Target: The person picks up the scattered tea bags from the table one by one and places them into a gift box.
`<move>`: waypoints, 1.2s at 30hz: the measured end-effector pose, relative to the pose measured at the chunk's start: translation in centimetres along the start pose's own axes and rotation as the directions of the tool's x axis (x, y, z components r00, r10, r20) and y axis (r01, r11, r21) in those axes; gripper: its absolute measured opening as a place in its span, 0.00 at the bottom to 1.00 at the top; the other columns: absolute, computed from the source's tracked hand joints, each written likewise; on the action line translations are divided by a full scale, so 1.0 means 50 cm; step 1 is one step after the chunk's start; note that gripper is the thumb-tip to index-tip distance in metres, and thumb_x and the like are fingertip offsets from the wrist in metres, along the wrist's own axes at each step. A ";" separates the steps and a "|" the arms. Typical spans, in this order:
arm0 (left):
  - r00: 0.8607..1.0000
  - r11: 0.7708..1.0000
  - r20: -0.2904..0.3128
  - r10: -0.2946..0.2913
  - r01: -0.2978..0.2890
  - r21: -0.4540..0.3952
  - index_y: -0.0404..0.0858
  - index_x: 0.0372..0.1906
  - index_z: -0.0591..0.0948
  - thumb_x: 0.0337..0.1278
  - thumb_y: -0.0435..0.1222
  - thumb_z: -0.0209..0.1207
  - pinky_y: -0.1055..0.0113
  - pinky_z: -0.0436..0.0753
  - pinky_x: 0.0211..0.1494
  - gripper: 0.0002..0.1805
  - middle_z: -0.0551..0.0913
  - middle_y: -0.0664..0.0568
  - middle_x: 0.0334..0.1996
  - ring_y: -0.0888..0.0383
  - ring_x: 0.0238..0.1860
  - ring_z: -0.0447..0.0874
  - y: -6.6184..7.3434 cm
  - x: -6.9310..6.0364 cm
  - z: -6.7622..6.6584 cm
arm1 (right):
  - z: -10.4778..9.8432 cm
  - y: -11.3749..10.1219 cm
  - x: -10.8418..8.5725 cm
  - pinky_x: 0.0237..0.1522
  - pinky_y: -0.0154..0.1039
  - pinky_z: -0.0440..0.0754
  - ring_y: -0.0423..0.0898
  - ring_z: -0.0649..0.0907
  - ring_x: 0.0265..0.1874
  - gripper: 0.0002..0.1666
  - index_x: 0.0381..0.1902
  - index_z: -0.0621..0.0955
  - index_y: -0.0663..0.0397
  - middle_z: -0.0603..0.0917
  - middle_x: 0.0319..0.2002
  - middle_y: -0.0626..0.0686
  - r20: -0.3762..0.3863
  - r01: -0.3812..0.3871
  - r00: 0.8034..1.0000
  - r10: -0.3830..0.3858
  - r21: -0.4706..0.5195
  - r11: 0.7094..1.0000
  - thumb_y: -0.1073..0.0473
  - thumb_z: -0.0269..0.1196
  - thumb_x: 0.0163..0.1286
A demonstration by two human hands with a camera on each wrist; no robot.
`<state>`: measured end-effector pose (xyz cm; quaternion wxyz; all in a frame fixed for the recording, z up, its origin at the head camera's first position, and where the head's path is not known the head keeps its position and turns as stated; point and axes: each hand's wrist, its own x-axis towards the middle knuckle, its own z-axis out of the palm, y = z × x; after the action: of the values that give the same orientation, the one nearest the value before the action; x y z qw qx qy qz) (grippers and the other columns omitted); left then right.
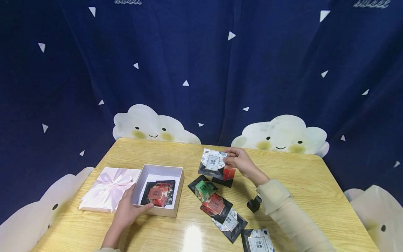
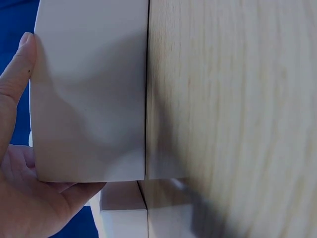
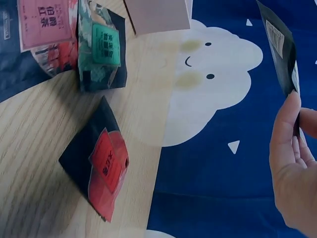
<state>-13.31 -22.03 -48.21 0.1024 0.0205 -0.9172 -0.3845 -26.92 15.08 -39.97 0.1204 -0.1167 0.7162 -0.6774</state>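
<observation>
R hand (image 1: 240, 162) pinching blk/white tea sachet (image 1: 213, 163) above wood tabletop (image 1: 289, 171) at far ctr, L hand (image 1: 127, 209) spread round near left corner of white gift box (image 1: 178, 190) w/ sachet pile (image 1: 158, 193) inside, ribboned lid (image 1: 108, 189) at left, loose sachets (image 1: 217, 204) to right

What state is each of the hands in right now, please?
Left hand: holding the open box at its near left corner.
Right hand: pinching a black-and-white packet by its edge, held up.
</observation>
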 end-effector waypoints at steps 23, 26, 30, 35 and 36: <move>1.000 1.000 -0.014 0.015 -0.015 -0.010 0.21 0.63 0.57 0.30 0.45 0.73 0.40 0.68 0.54 0.56 0.64 0.24 0.55 0.31 0.54 0.66 -0.004 0.001 0.003 | 0.084 0.012 0.024 0.25 0.32 0.81 0.42 0.80 0.25 0.19 0.49 0.70 0.77 0.80 0.30 0.55 0.055 0.001 0.999 -0.004 0.049 0.999 0.78 0.54 0.58; 1.000 1.000 -0.015 0.016 -0.016 -0.012 0.21 0.62 0.57 0.30 0.45 0.73 0.40 0.68 0.53 0.56 0.64 0.24 0.55 0.30 0.53 0.66 -0.004 0.000 0.004 | 0.100 0.016 0.028 0.26 0.33 0.81 0.43 0.80 0.25 0.19 0.49 0.70 0.78 0.80 0.30 0.54 0.071 -0.001 0.997 -0.003 0.059 0.998 0.77 0.54 0.58; 1.000 1.000 -0.010 0.012 -0.012 -0.011 0.20 0.63 0.56 0.30 0.45 0.73 0.39 0.67 0.54 0.56 0.63 0.24 0.55 0.30 0.54 0.65 -0.004 -0.001 0.003 | 0.118 0.021 0.032 0.28 0.35 0.82 0.42 0.80 0.25 0.18 0.49 0.70 0.78 0.81 0.30 0.54 0.084 -0.005 0.996 0.000 0.065 0.998 0.77 0.54 0.58; 1.000 1.000 -0.009 0.009 -0.009 -0.012 0.21 0.63 0.56 0.31 0.45 0.73 0.39 0.67 0.54 0.56 0.63 0.24 0.56 0.30 0.54 0.65 -0.005 0.001 0.003 | 0.142 0.024 0.036 0.28 0.33 0.82 0.42 0.81 0.26 0.18 0.49 0.70 0.78 0.81 0.30 0.55 0.098 -0.012 0.995 0.004 0.081 0.997 0.77 0.54 0.59; 1.000 1.000 -0.009 0.010 -0.010 -0.012 0.21 0.63 0.56 0.31 0.45 0.73 0.39 0.67 0.54 0.55 0.63 0.24 0.55 0.30 0.54 0.65 -0.005 0.000 0.003 | 0.147 0.024 0.037 0.28 0.33 0.82 0.42 0.81 0.26 0.18 0.49 0.70 0.77 0.81 0.30 0.55 0.101 -0.018 0.995 0.009 0.084 0.996 0.77 0.54 0.59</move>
<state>-13.36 -22.12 -48.48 0.1087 0.0171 -0.9145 -0.3893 -26.21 7.61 -41.58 0.1659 -0.1407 0.6805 -0.6997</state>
